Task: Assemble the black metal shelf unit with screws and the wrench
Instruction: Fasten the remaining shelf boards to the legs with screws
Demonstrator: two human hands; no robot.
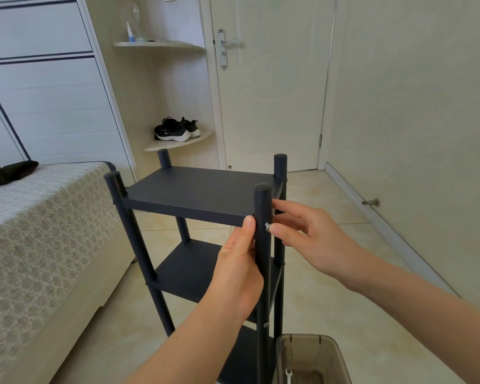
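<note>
**Top-shelf screw offered up by hand; wrench not in use**

The black shelf unit stands upright on the floor tiles. The left hand is wrapped around the near post, with its thumb up against the top shelf's front edge. Just right of that grasp, touching the post's side, the right hand pinches a silver screw between its fingertips, at top-shelf level. The wrench lies well below both hands in a smoky plastic bin beside the unit's foot.

Risks, as judged:
- The screw may enter crooked and cross-thread if the shelf's hole and the post's hole are not lined up. The left hand's hold is the only visible means of alignment.
- A slip of the fingertips would drop the screw onto the tiles, where it could roll away.
- Whether the threads have caught cannot be told.

Markings: no legible brand, label or writing is found on the unit, bin or wrench.
</note>
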